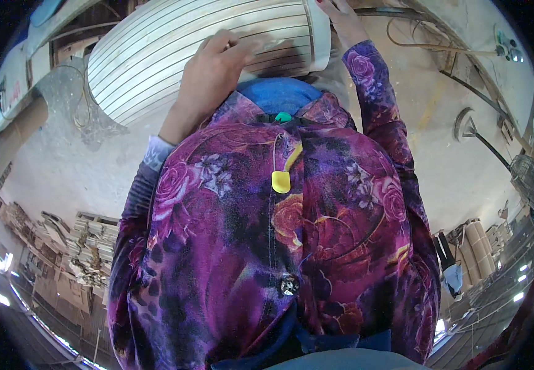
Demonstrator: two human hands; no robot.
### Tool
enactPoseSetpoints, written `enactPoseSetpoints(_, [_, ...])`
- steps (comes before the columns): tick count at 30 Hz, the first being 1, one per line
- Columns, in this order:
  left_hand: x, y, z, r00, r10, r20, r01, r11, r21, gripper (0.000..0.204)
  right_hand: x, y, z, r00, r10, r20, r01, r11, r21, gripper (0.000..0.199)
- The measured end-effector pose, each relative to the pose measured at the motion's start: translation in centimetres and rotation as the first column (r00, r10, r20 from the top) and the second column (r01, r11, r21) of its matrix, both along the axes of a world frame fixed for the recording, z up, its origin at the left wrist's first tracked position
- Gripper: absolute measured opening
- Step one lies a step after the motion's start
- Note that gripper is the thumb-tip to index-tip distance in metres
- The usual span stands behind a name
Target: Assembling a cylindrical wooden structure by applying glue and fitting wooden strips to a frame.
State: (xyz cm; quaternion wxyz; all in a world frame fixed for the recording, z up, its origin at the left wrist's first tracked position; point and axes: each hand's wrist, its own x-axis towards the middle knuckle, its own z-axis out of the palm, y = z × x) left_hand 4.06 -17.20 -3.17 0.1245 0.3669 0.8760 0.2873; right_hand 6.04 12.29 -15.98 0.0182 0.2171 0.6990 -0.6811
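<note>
A large, pale, rounded slatted body (156,55) with dark lines between its strips lies across the top of the head view. A smooth white band (320,37) edges its right end. My left hand (211,68) is over the slats with its fingers curled together; motion blur at the fingertips hides what they hold, if anything. At the white band, my right hand (345,21) rests with fingers stretched along it, partly cut off by the picture's upper edge. Red shows on a fingernail there.
To the right, a long-handled tool with a rounded head (464,125) lies on the floor. A thin brown hose or cable (427,46) curves at the upper right. Stacked wooden pieces (91,246) stand at the lower left. Another person (451,271) is at the lower right, beside large rolls (478,243).
</note>
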Motion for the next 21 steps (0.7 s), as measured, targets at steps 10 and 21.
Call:
enactPoseSetpoints(10, [1.9, -7.3, -0.9, 0.898, 0.406, 0.171, -0.430, 0.893, 0.132, 0.029, -0.3, 1.9, 0.9, 0.985, 0.013, 0.174, 0.006, 0.994, -0.112, 0.063])
enactPoseSetpoints(21, [3.3, -14.8, -2.8, 0.485, 0.844, 0.228, -0.874, 0.472, 0.112, 0.038, -0.1, 3.7, 0.6, 0.973, 0.103, 0.208, -0.092, 0.994, -0.060, 0.066])
